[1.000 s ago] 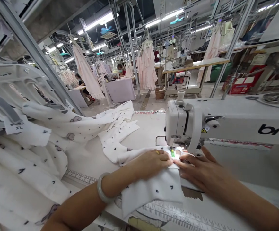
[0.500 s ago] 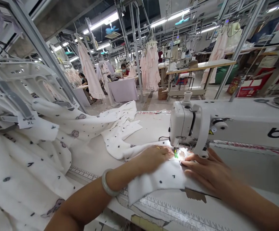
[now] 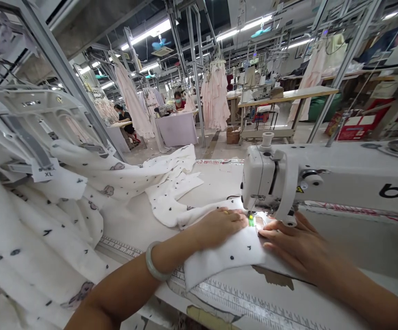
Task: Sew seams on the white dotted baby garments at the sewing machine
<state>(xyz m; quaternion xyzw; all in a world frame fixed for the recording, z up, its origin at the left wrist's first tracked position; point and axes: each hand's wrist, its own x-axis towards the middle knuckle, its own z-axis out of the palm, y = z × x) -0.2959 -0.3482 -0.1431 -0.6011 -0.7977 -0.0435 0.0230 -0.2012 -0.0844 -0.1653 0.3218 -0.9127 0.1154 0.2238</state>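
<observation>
Closest to me, a ruler strip (image 3: 233, 299) runs along the table's (image 3: 215, 176) near edge, with a white printed cloth (image 3: 219, 263) overlapping it. The cloth lies under the left hand (image 3: 221, 227), which is palm down with fingers close together, just left of the green presser foot (image 3: 251, 220). Can't tell if it's pinching anything underneath. The right hand (image 3: 298, 245) has its fingers spread and thumb well out, gripping nothing I can see, fingertips right by the cloth's right edge. The white sewing machine (image 3: 260, 178) rises just past them. Over the table's left edge there's a heap of matching printed fabric (image 3: 23, 238) with an XL tag (image 3: 47, 172). Way back: pink garments (image 3: 215, 98) hanging, plus two seated co-workers (image 3: 125, 119).
</observation>
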